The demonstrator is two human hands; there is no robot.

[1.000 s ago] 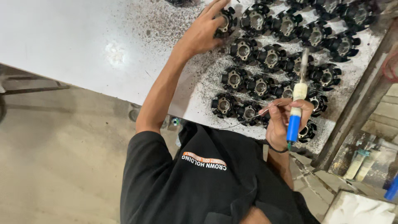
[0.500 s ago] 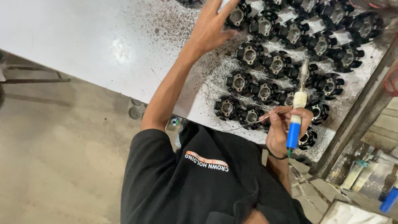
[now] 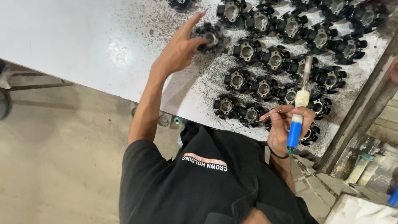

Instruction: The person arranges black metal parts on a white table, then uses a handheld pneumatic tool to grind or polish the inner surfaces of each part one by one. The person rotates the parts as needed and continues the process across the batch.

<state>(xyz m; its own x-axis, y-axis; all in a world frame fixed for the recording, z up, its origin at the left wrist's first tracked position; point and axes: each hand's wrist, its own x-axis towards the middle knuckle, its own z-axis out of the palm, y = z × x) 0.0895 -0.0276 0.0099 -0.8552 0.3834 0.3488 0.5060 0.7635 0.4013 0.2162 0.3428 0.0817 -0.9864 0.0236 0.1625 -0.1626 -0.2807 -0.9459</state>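
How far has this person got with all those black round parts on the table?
Hard to say what is finished: many black round parts sit in rows on the white table, all looking alike. In hand now: the left hand touches one part at the row's edge, while the right hand holds a blue-handled tool and a thin wire.

left hand on black part, right hand gripping soldering iron

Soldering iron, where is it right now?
Head view, right side: the soldering iron is in the right hand, blue handle down, tip over the black round parts near the white table's near edge.
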